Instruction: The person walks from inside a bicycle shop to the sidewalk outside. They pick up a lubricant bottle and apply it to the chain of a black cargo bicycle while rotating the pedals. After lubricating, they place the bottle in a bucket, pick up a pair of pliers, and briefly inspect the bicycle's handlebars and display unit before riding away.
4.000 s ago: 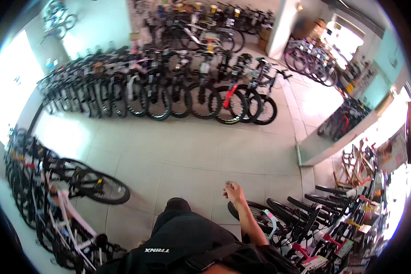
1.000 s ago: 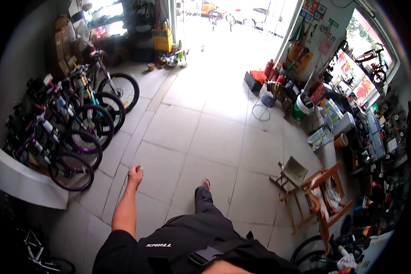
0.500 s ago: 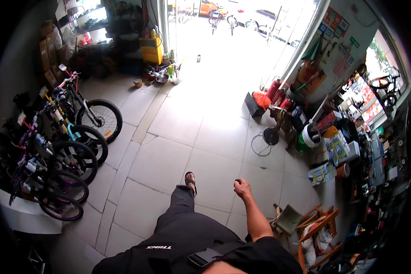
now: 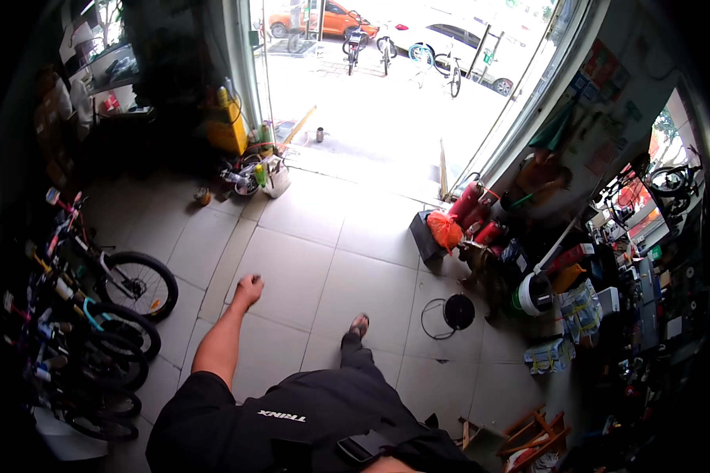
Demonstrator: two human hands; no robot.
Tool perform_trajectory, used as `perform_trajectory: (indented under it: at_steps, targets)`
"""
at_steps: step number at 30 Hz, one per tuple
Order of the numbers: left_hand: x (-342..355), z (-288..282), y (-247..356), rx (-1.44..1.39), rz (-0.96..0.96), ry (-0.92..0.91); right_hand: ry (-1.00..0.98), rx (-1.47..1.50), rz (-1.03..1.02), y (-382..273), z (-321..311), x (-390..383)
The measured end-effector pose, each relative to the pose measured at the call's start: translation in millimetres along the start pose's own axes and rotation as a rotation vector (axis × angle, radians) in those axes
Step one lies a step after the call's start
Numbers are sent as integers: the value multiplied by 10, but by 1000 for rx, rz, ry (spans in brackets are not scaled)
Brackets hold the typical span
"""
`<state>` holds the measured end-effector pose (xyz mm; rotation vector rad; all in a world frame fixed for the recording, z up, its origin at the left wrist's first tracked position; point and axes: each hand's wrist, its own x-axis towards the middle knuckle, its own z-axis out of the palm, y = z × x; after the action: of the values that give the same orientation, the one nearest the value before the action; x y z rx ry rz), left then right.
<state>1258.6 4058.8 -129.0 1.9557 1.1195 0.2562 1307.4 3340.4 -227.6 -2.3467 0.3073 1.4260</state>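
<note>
My left hand (image 4: 249, 291) hangs in front of me over the pale floor tiles, its fingers curled together. I make out nothing in it, and it touches nothing. The nearest thing to it is the front wheel of a black bicycle (image 4: 140, 285), apart from it on the left. My right hand is out of view; only bare skin shows at the lower edge. One sandalled foot (image 4: 359, 325) is stretched forward on the tiles, below my dark trouser leg.
Several bicycles (image 4: 106, 315) stand along the left. Ahead, a doorway opens onto parked cars. To the right are a round black object with a cable (image 4: 458, 312), a black box (image 4: 428, 236), an orange bag (image 4: 445, 230), a bucket (image 4: 532, 295) and a wooden chair (image 4: 535, 435).
I have moved forward toward the doorway. My left arm has swung forward into view, and my right hand has dropped back out of view. The other foot is now in front.
</note>
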Motion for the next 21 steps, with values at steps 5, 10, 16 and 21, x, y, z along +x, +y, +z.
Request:
perform_trajectory:
  at_steps: [5,10,16,21]
  targets:
    - [1300,468,806,-87,-16,-3,-1,-26,-58,-1140,-663,992]
    - [1064,902,45,366,-463,-390,-19,-193,-28,-3283,-2092,2182]
    - [765,1165,299,376,-817,-637,389,219,-633,-6018,-4018,2792]
    - [2070,1647,693,264,-887,-603,236,104,-589,-7112,-4756,3421]
